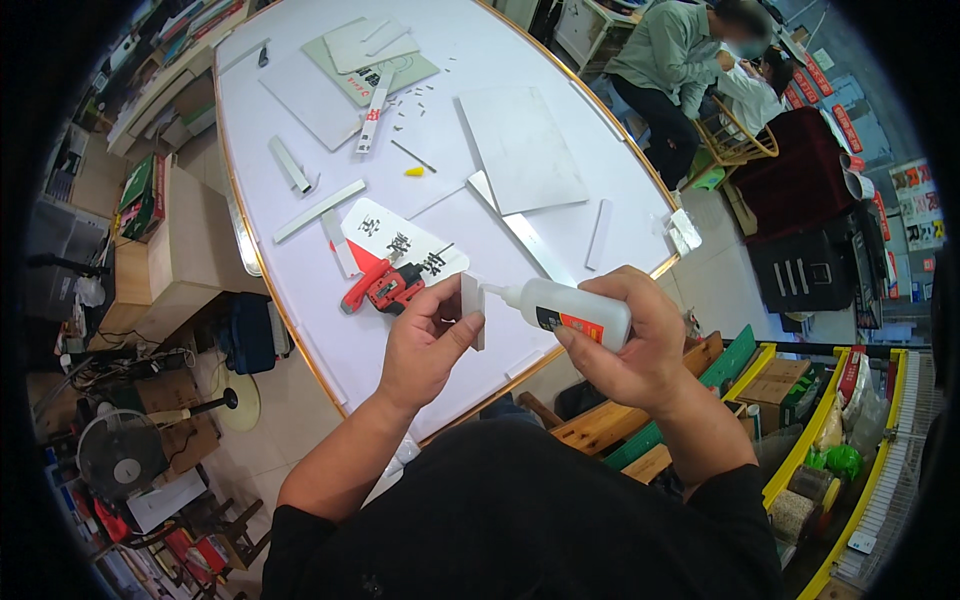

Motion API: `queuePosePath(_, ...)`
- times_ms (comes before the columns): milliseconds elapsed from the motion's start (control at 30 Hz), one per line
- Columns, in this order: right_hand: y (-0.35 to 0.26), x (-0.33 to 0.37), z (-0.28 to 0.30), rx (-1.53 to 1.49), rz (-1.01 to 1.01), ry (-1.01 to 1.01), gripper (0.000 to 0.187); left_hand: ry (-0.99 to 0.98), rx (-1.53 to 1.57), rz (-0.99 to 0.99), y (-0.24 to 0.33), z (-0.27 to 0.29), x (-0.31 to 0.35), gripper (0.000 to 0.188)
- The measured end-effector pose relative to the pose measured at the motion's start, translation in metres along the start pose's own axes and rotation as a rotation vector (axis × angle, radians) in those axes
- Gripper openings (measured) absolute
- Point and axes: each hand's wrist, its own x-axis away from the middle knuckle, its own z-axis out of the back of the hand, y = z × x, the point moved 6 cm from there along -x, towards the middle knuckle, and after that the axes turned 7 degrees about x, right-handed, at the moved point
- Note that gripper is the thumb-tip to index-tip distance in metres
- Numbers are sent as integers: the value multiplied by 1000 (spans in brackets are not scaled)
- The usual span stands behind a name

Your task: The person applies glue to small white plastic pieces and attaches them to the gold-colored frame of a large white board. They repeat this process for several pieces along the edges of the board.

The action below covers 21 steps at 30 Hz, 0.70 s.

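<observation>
My left hand pinches a small white strip upright between thumb and fingers, above the table's near edge. In my right hand is a white squeeze glue bottle with a black and orange label, tipped sideways. Its thin nozzle points left, right by the strip; whether it touches, I cannot tell. Just beyond my left hand lies a red and black power tool, beside a white sign board with black characters and a red corner.
The white table carries pale panels, white strips, a metal ruler, a yellow tip and small scattered bits. Two people sit beyond its right edge. A yellow-edged shelf stands at lower right, a fan at lower left.
</observation>
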Motion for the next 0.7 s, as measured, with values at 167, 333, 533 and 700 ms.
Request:
queuePosePath(167,-5,-1,0,30,22,0,37,17,-22,-3,1,-1,1,46)
queuePosePath(333,-4,2,0,43,17,10,36,33,-15,-9,2,-3,1,45)
queuePosePath(533,13,11,-4,-171,-303,-57,44,25,157,149,-6,-3,-1,44)
queuePosePath(700,0,8,2,-45,-71,16,41,99,171,177,-7,1,-5,43)
